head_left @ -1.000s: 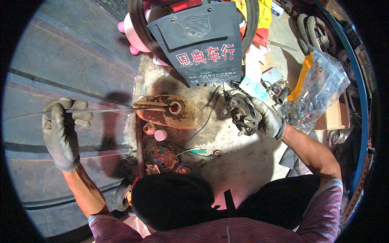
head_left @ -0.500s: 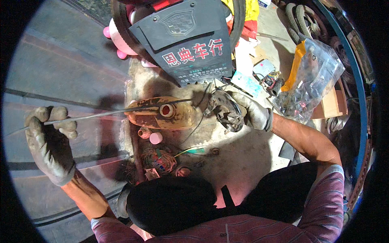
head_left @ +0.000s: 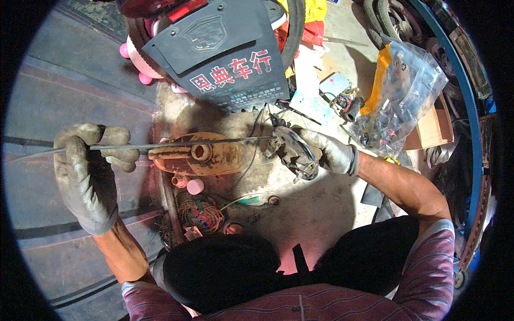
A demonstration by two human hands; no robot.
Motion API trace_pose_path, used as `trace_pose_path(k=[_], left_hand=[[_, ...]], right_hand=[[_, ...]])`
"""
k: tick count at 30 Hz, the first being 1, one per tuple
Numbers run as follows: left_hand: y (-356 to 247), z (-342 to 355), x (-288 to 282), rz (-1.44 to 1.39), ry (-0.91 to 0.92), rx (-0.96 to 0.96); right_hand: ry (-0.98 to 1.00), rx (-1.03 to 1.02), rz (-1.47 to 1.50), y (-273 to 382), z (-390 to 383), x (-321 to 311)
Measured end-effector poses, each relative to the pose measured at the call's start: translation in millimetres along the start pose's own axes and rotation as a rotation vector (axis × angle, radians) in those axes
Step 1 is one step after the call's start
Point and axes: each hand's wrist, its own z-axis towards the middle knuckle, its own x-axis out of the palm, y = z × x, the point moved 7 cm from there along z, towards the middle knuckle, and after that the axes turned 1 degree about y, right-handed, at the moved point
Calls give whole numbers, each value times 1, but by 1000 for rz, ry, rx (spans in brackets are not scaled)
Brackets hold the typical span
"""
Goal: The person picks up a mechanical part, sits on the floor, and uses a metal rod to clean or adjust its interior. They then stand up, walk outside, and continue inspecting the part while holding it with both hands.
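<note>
Right now the left hand (head_left: 88, 171), in a dirty grey glove, is closing its fingers around a long thin metal rod (head_left: 176, 144). The rod is running sideways from that hand all the way across to the right hand (head_left: 313, 152), and one pointed end is sticking out past the left hand on its far side. The right hand is also wearing a grey glove, and it is gripping a dark, greasy metal part (head_left: 292, 152) where the other end of the rod is meeting it. I cannot tell if the rod is going into the part or just touching it. Between the two hands, just under the rod, an orange plastic jug (head_left: 201, 155) is lying on its side with its round opening facing up. Below the jug, nearer the person, a small pink cap (head_left: 195, 186) and a tangle of coloured wires (head_left: 201, 214) are sitting on the dirty floor. Beyond the hands, a black mudflap with red writing (head_left: 225, 53) is hanging down. Past the right hand, on its outer side, a clear plastic bag (head_left: 401, 101) full of small parts is resting.
</note>
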Motion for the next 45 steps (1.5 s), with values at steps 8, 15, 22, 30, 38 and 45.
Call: trace_pose_path(k=[8, 15, 22, 30, 38, 45], left_hand=[[3, -2, 8, 51, -1, -13], [7, -1, 10, 22, 32, 3], [15, -1, 5, -60, 31, -6], [12, -3, 13, -31, -20, -3], [14, -3, 16, 37, 10, 20], [18, -3, 13, -7, 38, 21]], right_hand=[[24, -19, -102, 4, 1, -2], [35, -1, -126, 2, 2, -4], [41, -11, -168, 1, 0, -7], [28, 27, -122, 2, -2, -1], [6, 26, -84, -2, -2, -6], [-38, 60, -25, -10, -1, -15]])
